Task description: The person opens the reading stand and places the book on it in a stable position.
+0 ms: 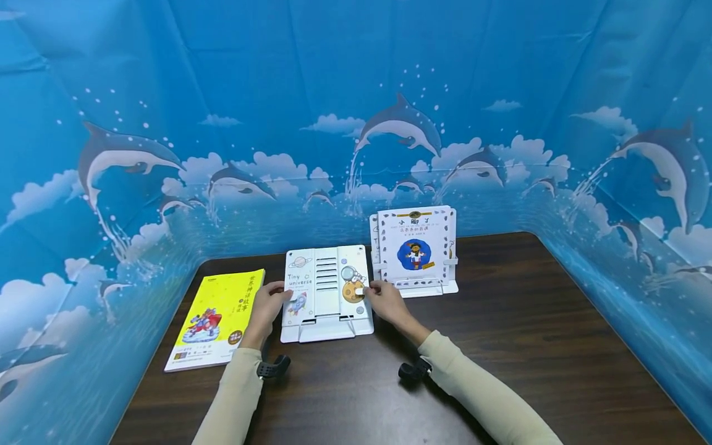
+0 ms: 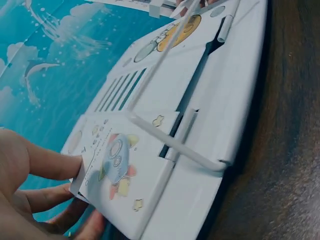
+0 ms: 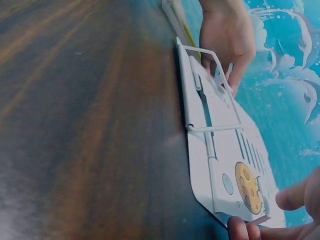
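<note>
A white book stand point(image 1: 327, 309) printed "Tiny universe", with a planet, rocket and astronaut, leans back on the dark table between my hands. My left hand point(image 1: 269, 307) pinches its left edge. In the left wrist view, thumb and fingers hold a small white flap point(image 2: 79, 182) at that side. My right hand point(image 1: 387, 303) grips the right edge at a small white tab point(image 1: 360, 291) beside the orange moon. A white wire holder point(image 2: 170, 140) juts out from the stand's lower front. No book lies on this stand.
To the left lies a yellow book point(image 1: 219, 309), close by my left hand. Behind my right hand, a second white stand point(image 1: 452, 281) holds a white picture book point(image 1: 414, 247) upright. The dark wooden table point(image 1: 500, 346) meets a blue dolphin-print curtain point(image 1: 311, 74) at the back and sides.
</note>
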The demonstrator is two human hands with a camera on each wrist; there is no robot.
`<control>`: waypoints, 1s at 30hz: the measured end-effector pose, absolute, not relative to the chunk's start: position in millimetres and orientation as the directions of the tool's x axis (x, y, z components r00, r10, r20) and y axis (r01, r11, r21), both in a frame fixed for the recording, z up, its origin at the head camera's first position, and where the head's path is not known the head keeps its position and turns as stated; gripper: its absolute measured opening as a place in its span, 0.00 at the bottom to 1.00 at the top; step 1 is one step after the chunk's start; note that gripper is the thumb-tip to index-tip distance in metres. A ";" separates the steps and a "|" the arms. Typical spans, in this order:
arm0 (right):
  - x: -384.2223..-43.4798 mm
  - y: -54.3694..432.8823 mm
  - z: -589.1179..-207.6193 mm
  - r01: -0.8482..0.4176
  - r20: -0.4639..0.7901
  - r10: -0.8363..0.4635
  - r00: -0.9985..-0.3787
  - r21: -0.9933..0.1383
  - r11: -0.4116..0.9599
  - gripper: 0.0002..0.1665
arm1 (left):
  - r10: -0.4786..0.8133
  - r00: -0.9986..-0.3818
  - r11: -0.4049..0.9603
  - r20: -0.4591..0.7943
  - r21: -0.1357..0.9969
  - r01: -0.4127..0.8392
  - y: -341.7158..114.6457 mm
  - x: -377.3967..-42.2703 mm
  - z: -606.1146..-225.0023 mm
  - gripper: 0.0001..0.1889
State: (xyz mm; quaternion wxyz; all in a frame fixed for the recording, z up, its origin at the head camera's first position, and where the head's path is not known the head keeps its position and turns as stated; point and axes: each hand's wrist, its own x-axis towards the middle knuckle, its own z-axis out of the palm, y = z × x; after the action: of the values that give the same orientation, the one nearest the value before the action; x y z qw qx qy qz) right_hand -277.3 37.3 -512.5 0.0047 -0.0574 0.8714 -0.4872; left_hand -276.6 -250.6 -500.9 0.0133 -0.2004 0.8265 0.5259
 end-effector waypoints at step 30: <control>-276.5 23.1 -492.0 -0.308 0.254 -0.179 -0.950 -0.848 0.431 0.04 | -0.355 -0.935 0.295 0.008 0.950 -0.104 -279.5 -278.6 -474.3 0.24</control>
State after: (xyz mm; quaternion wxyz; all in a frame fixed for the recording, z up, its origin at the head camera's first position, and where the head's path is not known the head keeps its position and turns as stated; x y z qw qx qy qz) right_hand -276.5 23.1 -492.0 -0.0625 -0.1444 0.8436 -0.5134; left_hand -278.6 -279.5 -474.3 -0.1089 -0.1441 0.7972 0.5760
